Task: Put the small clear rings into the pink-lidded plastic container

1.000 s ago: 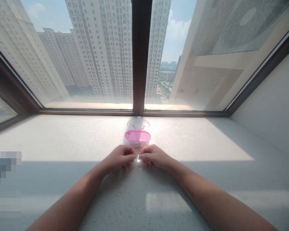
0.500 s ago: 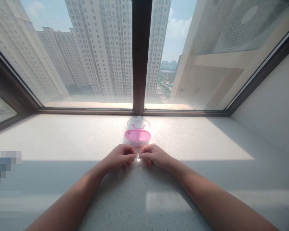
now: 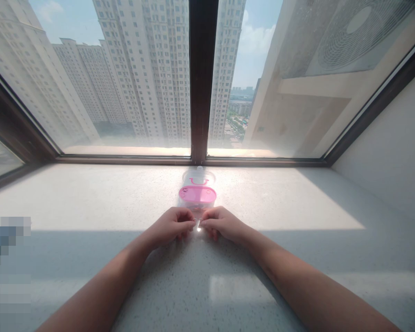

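Note:
My left hand (image 3: 174, 224) and my right hand (image 3: 222, 223) are close together over the pale speckled sill, each pinched between thumb and forefinger. Whatever they hold is tiny; a small clear or whitish bit shows at the fingertips, too small to name. A bright glint lies on the sill just below the gap between them. Right beyond the fingers stands a clear plastic box with a pink inner lid (image 3: 198, 194). Its transparent outer cover (image 3: 199, 177), with a pink handle, is folded back toward the window.
The speckled sill (image 3: 90, 198) runs under both arms, partly in sun and partly in shade. Dark window frames (image 3: 202, 92) rise behind the box, with tall buildings outside. A white wall (image 3: 390, 152) closes the right side. A blurred-out patch (image 3: 7, 258) covers the left edge.

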`<state>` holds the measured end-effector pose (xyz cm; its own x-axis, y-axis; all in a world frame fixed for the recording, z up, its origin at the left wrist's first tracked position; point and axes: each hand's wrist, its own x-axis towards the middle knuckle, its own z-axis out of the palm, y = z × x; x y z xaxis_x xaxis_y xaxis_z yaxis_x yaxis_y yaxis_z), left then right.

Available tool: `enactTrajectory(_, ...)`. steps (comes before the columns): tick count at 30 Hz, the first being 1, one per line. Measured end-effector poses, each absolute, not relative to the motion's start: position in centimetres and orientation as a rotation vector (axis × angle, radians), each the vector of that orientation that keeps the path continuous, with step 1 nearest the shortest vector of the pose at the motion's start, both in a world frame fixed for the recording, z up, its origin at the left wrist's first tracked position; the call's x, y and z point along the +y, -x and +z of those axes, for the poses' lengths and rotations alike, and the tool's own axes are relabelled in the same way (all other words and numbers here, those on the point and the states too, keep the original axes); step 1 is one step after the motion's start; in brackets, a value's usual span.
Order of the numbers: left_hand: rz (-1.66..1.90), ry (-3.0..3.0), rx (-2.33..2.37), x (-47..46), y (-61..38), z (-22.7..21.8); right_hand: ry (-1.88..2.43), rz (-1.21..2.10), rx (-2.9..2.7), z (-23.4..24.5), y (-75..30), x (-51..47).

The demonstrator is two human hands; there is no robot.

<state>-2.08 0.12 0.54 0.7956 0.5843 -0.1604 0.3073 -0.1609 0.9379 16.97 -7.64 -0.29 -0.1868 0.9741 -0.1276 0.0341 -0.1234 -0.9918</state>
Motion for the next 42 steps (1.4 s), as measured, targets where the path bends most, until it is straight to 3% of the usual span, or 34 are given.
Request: enactTrajectory(42,0.281,-1.810,0.722,-0.02,1.91,0.44,1.236,1.426,-1.313,-0.22,-16.95,-7.72)
